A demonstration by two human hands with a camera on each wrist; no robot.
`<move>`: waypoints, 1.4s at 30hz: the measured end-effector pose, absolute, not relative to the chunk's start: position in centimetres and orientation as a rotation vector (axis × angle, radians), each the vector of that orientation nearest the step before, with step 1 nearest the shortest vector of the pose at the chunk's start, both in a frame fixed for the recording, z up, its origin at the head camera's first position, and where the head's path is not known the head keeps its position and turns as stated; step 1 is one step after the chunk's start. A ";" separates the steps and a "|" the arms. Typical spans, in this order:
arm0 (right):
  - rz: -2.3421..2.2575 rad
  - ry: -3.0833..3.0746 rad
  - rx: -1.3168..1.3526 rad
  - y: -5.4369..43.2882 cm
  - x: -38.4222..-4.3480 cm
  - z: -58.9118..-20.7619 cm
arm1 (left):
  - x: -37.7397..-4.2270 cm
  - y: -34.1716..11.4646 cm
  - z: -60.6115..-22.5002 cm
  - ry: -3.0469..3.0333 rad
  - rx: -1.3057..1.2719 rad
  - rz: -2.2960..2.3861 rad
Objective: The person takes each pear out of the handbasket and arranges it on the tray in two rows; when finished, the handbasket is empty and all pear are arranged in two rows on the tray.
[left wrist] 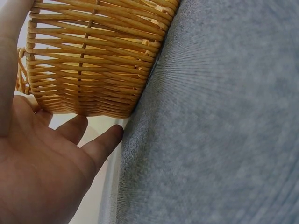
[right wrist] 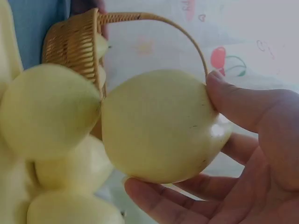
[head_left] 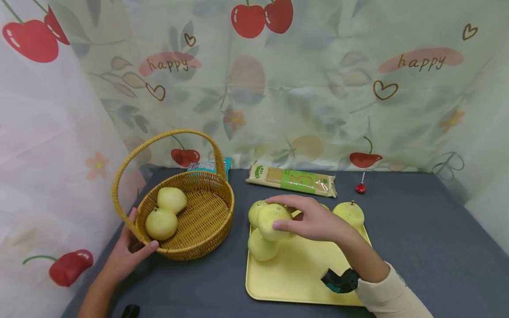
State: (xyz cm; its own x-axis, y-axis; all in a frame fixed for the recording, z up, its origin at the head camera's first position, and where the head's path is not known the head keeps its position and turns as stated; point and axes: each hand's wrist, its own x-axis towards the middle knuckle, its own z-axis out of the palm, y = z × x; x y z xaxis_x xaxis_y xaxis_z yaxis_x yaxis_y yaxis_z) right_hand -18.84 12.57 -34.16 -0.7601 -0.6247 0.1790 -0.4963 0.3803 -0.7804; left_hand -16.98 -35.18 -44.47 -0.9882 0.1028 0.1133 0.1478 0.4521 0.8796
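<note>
1 pear [head_left: 271,221] sits pinched by your right grip [head_left: 312,221], thumb opposite fingers; your spread left grip [head_left: 125,254] touches the basket [head_left: 207,207].

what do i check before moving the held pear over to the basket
1. Right grip round the held pear: ok, thumb and fingers on it.
2. Left grip at the basket: ok, thumb at the rim.
3. Basket upright on the table: ok.
4. Room inside: ok, two pears lie to the left.
5. Held pear clear of the tray pears: cannot tell, they overlap in view.
</note>
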 end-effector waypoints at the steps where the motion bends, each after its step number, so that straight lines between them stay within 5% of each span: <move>1: -1.303 2.509 -1.001 13.0 -18.7 -34.2 | -17.0 -35.2 -44.4 -2.637 -0.228 -1.606; 18: -0.928 2.861 -0.882 15.1 -17.1 -38.3 | -16.8 -35.1 -44.6 -2.608 -0.260 -1.621; 42: -0.666 2.905 -0.982 14.1 -15.7 -37.5 | -16.8 -35.0 -44.3 -2.617 -0.247 -1.611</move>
